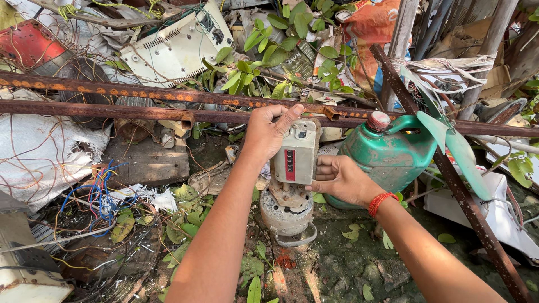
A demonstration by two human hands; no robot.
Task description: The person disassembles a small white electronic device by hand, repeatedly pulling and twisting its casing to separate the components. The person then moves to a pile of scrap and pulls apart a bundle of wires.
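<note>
A small grey motor unit (289, 193) with a pale box housing and a red stripe stands upright on the dirt ground. My left hand (268, 130) grips the top left of the housing, thumb laid over its upper edge. My right hand (342, 179), with a red thread band on the wrist, holds the housing's right side around the middle. The unit's round rusty metal base (286, 221) rests on the ground below both hands.
A green plastic jug (387, 154) with a red cap stands right of the unit. Two rusty angle bars (140, 98) run across behind; another (449, 174) slants down at right. Tangled coloured wires (95, 199), a white appliance casing (177, 47), leaves and scrap lie around.
</note>
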